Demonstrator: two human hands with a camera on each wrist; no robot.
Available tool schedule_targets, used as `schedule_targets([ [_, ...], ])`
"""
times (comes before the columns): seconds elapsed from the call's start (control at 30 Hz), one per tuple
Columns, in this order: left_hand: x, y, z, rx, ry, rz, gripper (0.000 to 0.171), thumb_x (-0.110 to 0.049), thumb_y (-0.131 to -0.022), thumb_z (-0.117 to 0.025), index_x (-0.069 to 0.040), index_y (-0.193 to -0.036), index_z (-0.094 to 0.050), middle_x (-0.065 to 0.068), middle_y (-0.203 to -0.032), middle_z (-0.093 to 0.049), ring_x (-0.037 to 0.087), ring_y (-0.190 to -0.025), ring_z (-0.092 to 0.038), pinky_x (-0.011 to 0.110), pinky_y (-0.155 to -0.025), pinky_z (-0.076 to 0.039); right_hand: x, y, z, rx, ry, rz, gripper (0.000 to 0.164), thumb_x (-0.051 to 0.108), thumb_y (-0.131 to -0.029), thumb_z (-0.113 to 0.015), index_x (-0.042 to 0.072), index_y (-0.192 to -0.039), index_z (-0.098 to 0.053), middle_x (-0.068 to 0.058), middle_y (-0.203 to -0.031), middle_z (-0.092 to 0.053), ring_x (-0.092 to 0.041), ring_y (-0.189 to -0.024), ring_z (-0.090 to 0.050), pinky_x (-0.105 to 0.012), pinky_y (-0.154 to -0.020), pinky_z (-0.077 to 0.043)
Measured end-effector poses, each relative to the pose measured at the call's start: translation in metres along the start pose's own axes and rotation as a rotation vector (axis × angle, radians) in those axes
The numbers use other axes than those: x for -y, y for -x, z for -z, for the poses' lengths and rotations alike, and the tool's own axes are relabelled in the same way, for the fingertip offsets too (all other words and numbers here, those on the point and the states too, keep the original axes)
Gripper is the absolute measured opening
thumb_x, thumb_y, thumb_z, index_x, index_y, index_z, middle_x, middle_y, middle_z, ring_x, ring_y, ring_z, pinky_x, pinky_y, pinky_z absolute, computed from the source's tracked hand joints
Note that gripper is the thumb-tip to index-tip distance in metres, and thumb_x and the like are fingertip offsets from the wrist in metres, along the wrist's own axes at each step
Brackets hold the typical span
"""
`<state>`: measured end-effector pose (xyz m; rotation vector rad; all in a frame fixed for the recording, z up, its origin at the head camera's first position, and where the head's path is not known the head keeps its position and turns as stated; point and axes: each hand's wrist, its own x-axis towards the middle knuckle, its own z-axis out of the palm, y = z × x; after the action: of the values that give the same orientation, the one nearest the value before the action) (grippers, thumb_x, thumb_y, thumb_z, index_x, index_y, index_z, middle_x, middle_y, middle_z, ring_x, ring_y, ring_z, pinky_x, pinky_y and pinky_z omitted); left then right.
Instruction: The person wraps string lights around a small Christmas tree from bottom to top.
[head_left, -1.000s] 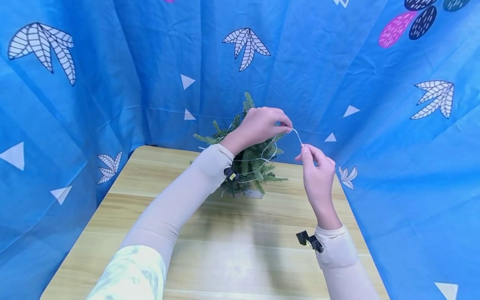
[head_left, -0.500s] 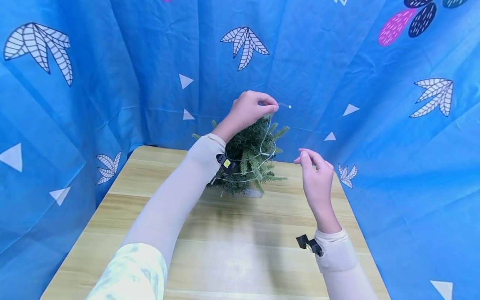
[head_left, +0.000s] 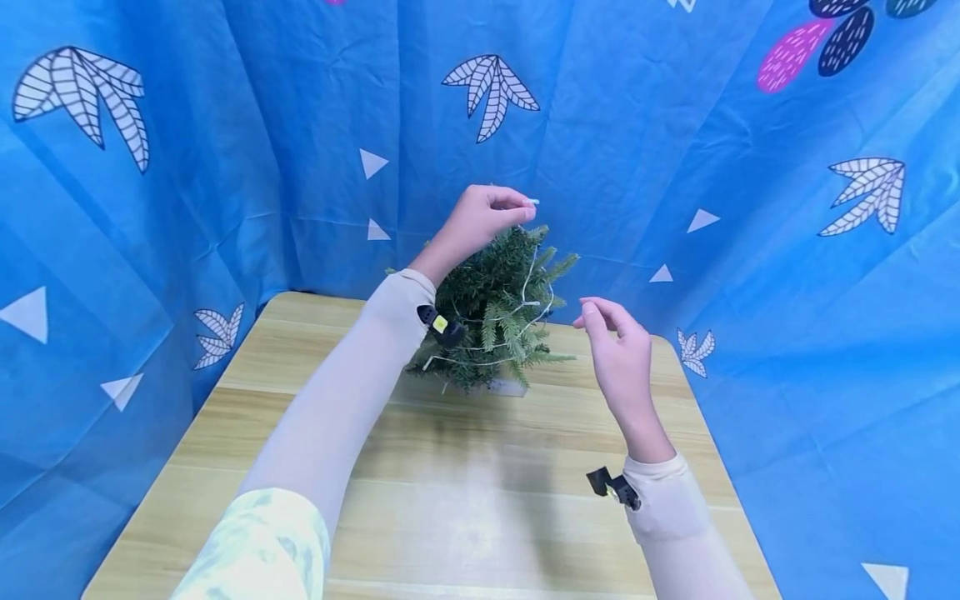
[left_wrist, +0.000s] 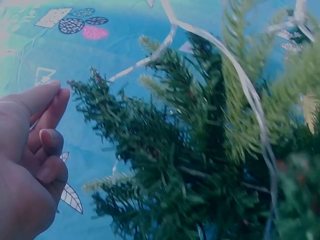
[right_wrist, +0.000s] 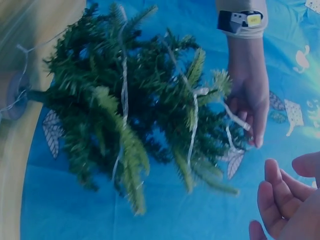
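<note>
A small artificial Christmas tree (head_left: 491, 287) stands at the back of the table, wrapped in a pale string of lights (right_wrist: 124, 85). Above its tip, my left hand (head_left: 476, 218) pinches the end of that string between thumb and forefinger; a short white piece pokes out past the fingertips. Part of the treetop is hidden behind this hand. To the right of the tree, my right hand (head_left: 621, 358) hovers apart from the branches. Its fingers are loosely bent and hold nothing, as the right wrist view shows.
The wooden table (head_left: 450, 500) has a blue patterned curtain (head_left: 600, 125) along its back and sides. A round base (right_wrist: 12, 95) with wire across it carries the tree. Small black cameras (head_left: 613, 490) sit on both wrists.
The right hand has let go of the string and shifted slightly left. My left hand rose, drew the string's end leftward over the treetop, and keeps pinching it.
</note>
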<state>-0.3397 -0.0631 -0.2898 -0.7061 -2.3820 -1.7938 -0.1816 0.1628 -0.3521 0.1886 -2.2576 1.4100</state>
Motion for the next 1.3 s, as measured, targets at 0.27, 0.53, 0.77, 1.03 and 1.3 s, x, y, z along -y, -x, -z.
schedule_targets([
  [0.27,0.015,0.011,0.008,-0.028,-0.016,-0.031,0.023,-0.034,-0.095,-0.072,-0.015,-0.108,-0.077,0.012,-0.101,-0.069,0.023,-0.080,-0.052,0.030,-0.070,-0.045,0.003,-0.007,-0.022,0.043,-0.057,0.027,0.033,0.041,-0.101,-0.060,0.015,-0.117,-0.073,-0.014,-0.097,-0.073,-0.014,-0.081,-0.060,-0.027,-0.069,-0.043],
  [0.53,0.030,0.022,0.014,-0.034,-0.163,-0.072,0.024,-0.031,-0.096,-0.070,-0.013,-0.109,-0.076,-0.001,-0.104,-0.073,0.022,-0.083,-0.059,0.029,-0.071,-0.047,-0.010,-0.008,-0.041,0.084,-0.091,-0.003,0.039,0.039,-0.098,-0.065,0.007,-0.120,-0.071,-0.008,-0.096,-0.073,-0.027,-0.085,-0.064,-0.023,-0.070,-0.049],
  [0.77,0.041,0.036,0.018,-0.054,-0.407,-0.153,0.022,-0.034,-0.097,-0.067,-0.020,-0.111,-0.076,-0.003,-0.112,-0.073,0.018,-0.090,-0.063,0.035,-0.083,-0.049,-0.010,-0.010,-0.054,0.093,-0.121,-0.004,0.037,0.041,-0.096,-0.069,0.011,-0.117,-0.072,-0.009,-0.094,-0.074,-0.041,-0.088,-0.065,-0.023,-0.069,-0.052],
  [1.03,0.047,0.044,0.018,-0.071,-0.743,-0.392,0.020,-0.030,-0.099,-0.066,-0.018,-0.110,-0.076,-0.003,-0.108,-0.075,0.016,-0.099,-0.069,0.036,-0.085,-0.055,-0.013,-0.012,-0.059,0.057,-0.144,0.006,0.026,0.028,-0.098,-0.068,0.008,-0.115,-0.073,-0.015,-0.093,-0.072,-0.025,-0.080,-0.064,-0.020,-0.066,-0.049],
  [1.3,0.046,0.044,0.013,-0.104,-0.908,-0.474,0.012,-0.025,-0.098,-0.068,-0.018,-0.103,-0.077,-0.005,-0.100,-0.074,0.016,-0.091,-0.067,0.033,-0.070,-0.055,-0.001,-0.016,-0.059,0.033,-0.149,-0.002,0.022,0.015,-0.099,-0.065,-0.002,-0.112,-0.071,-0.027,-0.091,-0.067,-0.027,-0.070,-0.060,-0.018,-0.061,-0.047],
])
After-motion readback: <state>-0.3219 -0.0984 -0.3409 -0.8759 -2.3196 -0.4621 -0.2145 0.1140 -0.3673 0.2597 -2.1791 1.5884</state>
